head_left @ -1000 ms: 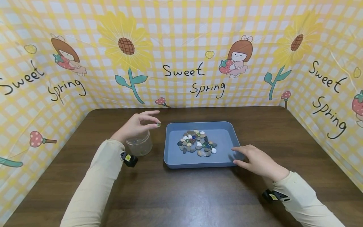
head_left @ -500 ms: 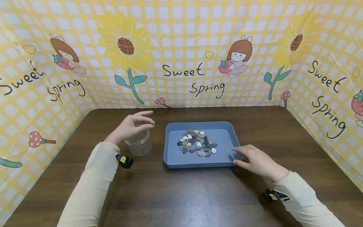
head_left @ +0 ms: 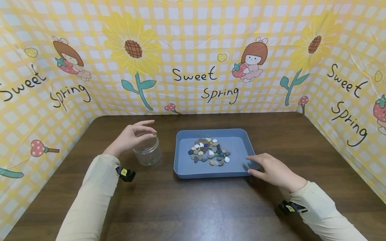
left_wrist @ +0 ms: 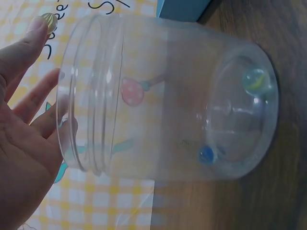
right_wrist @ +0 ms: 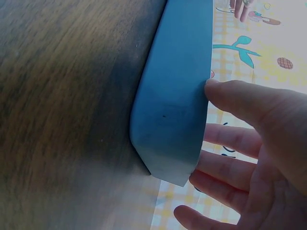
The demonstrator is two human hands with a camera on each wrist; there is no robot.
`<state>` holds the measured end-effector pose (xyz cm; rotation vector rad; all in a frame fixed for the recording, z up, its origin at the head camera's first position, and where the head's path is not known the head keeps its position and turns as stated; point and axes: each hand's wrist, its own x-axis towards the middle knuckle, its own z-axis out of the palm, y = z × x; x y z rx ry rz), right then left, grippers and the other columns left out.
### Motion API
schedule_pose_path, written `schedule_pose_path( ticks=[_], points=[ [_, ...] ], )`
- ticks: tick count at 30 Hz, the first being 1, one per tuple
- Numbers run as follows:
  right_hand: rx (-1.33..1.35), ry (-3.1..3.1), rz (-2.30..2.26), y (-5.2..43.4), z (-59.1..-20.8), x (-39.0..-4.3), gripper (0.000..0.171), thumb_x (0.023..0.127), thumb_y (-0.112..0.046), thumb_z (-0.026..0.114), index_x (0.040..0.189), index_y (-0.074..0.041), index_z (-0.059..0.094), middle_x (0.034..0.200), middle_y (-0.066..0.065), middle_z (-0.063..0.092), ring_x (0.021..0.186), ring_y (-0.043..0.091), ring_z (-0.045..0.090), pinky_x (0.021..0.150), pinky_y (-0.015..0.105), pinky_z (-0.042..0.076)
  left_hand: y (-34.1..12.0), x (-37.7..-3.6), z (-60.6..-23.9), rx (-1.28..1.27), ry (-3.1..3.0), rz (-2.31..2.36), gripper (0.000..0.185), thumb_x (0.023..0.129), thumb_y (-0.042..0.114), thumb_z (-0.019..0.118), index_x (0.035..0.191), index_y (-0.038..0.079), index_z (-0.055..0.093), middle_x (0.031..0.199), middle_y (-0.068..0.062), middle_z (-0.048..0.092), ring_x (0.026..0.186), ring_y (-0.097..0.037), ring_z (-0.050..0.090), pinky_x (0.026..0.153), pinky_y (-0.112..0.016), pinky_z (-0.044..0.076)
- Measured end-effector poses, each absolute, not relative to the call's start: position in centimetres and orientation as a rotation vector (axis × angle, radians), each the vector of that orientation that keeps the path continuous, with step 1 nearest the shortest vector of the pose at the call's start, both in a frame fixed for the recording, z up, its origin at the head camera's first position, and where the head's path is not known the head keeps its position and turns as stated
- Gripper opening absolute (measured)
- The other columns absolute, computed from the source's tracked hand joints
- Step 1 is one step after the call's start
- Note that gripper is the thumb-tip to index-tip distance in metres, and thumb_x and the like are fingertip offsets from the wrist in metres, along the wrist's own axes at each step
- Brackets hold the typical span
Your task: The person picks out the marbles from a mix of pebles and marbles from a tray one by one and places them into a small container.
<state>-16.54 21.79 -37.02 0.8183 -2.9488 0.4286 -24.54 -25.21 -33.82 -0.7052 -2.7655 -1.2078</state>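
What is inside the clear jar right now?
On the clear jar's bottom lie two marbles: a greenish one and a small blue one. The left hand pinches another small bead above its mouth. Nothing inside looks covered.

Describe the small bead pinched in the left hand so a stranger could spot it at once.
On the brown table, left of the blue tray, stands a clear jar. Above its mouth the left hand pinches a small greenish bead, the only one held in the air.
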Motion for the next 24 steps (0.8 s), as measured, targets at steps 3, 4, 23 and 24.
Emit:
schedule_pose_path(
  ticks=[3,4,23,24],
  points=[
    [0.816,-2.952,0.434,21.8,-37.0,-16.6,0.043,0.086,-0.027,0.066,0.122,-0.004,0.06,0.116,0.014,0.065,0.108,0.031,0.059,0.091,0.048,0.049,-25.5,-24.4,-34.0,-0.68,-2.777,-1.221,0.025,0.089,0.024,0.064,0.106,0.007,0.068,0.146,-0.013,0.041,0.134,-0.038,0.036,0.104,-0.056,0.036],
    [0.815,-2.953,0.435,21.8,-37.1,-16.6,0.043,0.086,-0.027,0.066,0.122,-0.004,0.06,0.117,0.014,0.065,0.108,0.031,0.059,0.091,0.048,0.049,-25.6,-24.3,-34.0,-0.674,-2.781,-1.222,0.025,0.089,0.024,0.064,0.106,0.007,0.068,0.146,-0.013,0.04,0.134,-0.039,0.036,0.104,-0.056,0.036],
    [0.814,-2.951,0.441,21.9,-37.2,-16.7,0.043,0.086,-0.028,0.066,0.122,-0.005,0.06,0.117,0.014,0.065,0.109,0.031,0.059,0.091,0.048,0.048,-26.4,-23.8,-35.0,-0.636,-2.855,-1.085,0.022,0.087,0.022,0.066,0.102,0.008,0.071,0.146,-0.017,0.039,0.137,-0.042,0.029,0.107,-0.058,0.029],
    [0.814,-2.951,0.441,21.9,-37.2,-16.6,0.043,0.086,-0.028,0.066,0.122,-0.005,0.06,0.117,0.014,0.065,0.109,0.031,0.059,0.091,0.048,0.049,-26.4,-23.8,-35.1,-0.633,-2.863,-1.07,0.021,0.087,0.022,0.066,0.102,0.008,0.071,0.147,-0.017,0.038,0.138,-0.042,0.029,0.108,-0.059,0.028]
  ],
)
